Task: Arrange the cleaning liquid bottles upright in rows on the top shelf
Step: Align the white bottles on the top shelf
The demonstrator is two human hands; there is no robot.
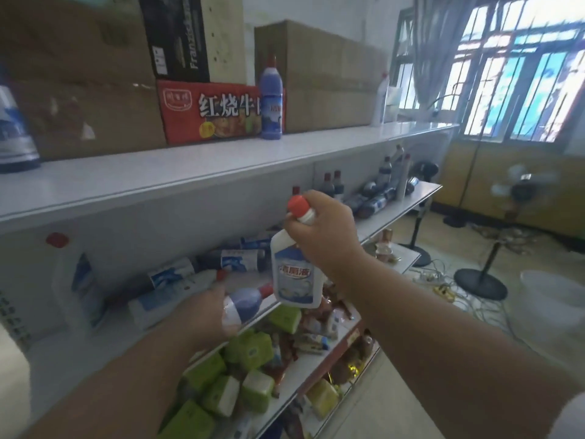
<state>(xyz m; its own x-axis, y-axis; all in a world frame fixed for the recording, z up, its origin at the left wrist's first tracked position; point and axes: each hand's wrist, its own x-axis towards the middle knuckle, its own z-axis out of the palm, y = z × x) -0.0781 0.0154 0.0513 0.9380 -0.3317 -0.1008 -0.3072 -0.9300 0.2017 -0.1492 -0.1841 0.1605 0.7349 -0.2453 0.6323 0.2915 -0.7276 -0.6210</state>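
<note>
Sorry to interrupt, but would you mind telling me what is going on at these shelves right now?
A person is stocking cleaning liquid bottles. The right hand holds a white bottle with a red cap by its neck, upright, below the top shelf. The left hand grips a blue bottle lying among others on the middle shelf. On the top shelf, one blue bottle stands before a red carton.

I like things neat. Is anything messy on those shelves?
Yes. On the middle shelf several cleaning bottles lie tipped on their sides in a jumble instead of standing. Only one blue bottle stands alone in the middle of the top shelf.
</note>
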